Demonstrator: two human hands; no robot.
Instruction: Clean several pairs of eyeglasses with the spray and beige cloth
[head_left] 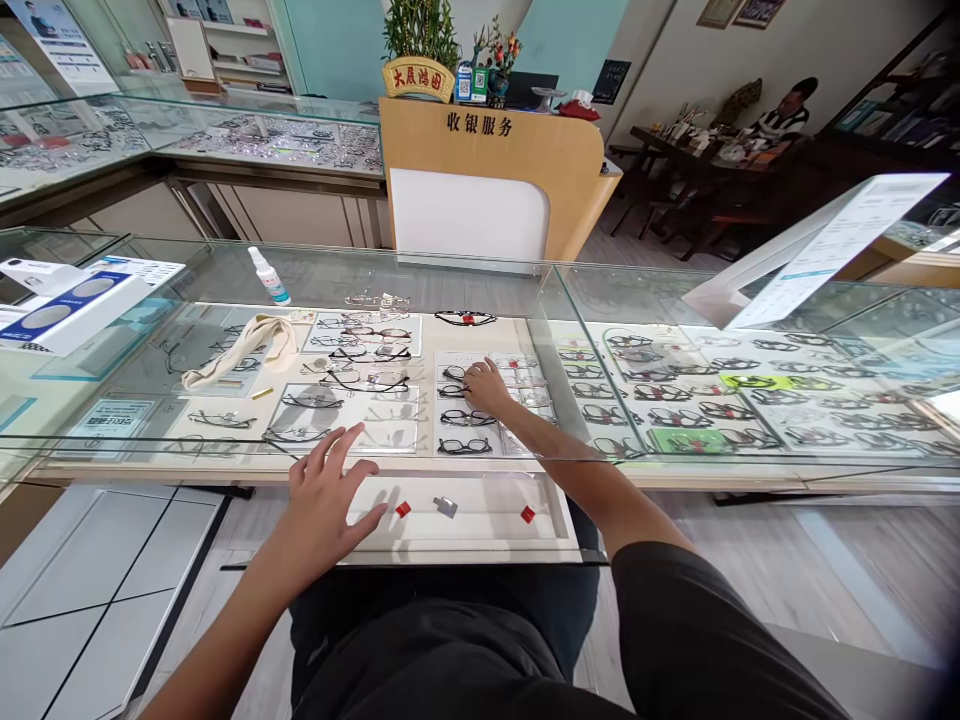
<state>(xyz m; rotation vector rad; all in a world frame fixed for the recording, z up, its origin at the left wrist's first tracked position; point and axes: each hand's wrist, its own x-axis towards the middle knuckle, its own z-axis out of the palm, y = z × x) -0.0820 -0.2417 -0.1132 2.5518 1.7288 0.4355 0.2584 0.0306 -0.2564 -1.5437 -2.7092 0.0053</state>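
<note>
Right hand was in among the eyeglass frames inside the glass case, left hand spread open by the white tray.

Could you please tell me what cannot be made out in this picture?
Head view:
1. Right hand: its fingertips lie among eyeglass frames; any grip is too small to tell.
2. Red pieces on the tray: too small to identify.
3. Spray bottle: label blurred.

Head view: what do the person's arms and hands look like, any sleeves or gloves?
The left hand and right hand are bare: no gloves, rings or watch show. Forearms are uncovered. A black short sleeve covers the right upper arm; the left shows none.
</note>
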